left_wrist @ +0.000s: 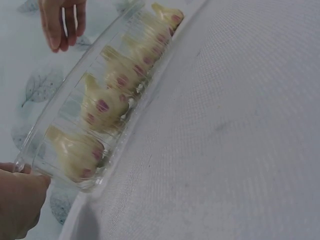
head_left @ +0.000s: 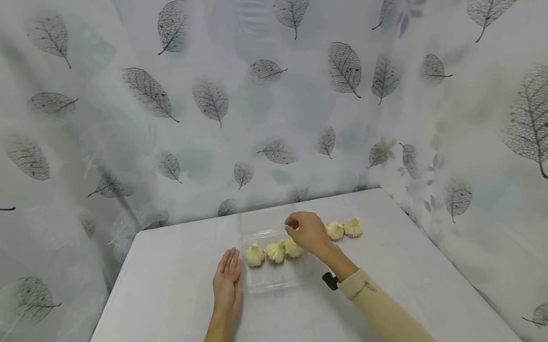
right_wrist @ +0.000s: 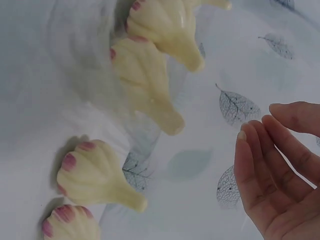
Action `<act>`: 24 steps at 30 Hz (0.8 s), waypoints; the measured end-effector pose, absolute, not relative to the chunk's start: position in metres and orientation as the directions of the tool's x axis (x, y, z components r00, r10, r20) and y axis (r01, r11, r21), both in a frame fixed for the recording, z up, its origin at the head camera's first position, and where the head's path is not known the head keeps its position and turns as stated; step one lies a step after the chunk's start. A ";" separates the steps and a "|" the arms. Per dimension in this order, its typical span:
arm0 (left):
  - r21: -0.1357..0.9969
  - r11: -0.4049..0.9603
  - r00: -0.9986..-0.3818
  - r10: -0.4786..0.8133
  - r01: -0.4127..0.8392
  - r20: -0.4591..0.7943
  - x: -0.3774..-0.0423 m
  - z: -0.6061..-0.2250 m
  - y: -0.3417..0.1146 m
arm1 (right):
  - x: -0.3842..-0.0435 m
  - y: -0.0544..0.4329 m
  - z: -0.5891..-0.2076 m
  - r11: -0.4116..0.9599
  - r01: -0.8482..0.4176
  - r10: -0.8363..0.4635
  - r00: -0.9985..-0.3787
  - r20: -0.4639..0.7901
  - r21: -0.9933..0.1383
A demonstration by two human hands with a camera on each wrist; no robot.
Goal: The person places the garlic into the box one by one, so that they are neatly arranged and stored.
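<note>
A clear plastic container (head_left: pixel 271 286) lies on the white table, its lid (head_left: pixel 262 219) folded back behind it. Inside stand three garlic bulbs in a row: a left one (head_left: pixel 255 255), a middle one (head_left: pixel 275 252) and a right one (head_left: pixel 292 248). My left hand (head_left: pixel 227 283) lies along the container's left side, fingers straight, touching its edge. Over the container's right end is my right hand (head_left: pixel 309 232), its fingers loosely bent; the right wrist view shows nothing between thumb and fingers. Two more bulbs, a nearer one (head_left: pixel 335 231) and a farther one (head_left: pixel 352 227), sit right of the container.
The white table (head_left: pixel 169 295) reaches back to a leaf-printed curtain (head_left: pixel 263 111) that also hangs along both sides. A black strap-like piece (head_left: pixel 330 281) shows at my right wrist, by the beige sleeve (head_left: pixel 378 303).
</note>
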State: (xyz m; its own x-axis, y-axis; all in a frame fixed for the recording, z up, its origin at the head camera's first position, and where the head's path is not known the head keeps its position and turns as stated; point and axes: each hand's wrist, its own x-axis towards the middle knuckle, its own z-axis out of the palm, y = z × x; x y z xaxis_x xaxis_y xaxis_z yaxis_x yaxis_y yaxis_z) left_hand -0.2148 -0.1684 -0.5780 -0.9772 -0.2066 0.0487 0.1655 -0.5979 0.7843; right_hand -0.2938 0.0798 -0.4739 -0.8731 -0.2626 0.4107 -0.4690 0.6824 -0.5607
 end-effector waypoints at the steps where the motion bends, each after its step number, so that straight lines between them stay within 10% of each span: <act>1: 0.785 -0.597 -0.977 -0.210 0.168 0.050 -0.214 -0.578 -0.168 | -0.294 0.083 -0.475 0.683 -0.465 -0.247 -0.873 0.420 -0.564; 24: 0.775 -0.611 -0.978 -0.205 0.164 0.045 -0.214 -0.579 -0.169 | -0.307 0.166 -0.489 0.752 -0.296 0.015 -0.885 0.464 -0.589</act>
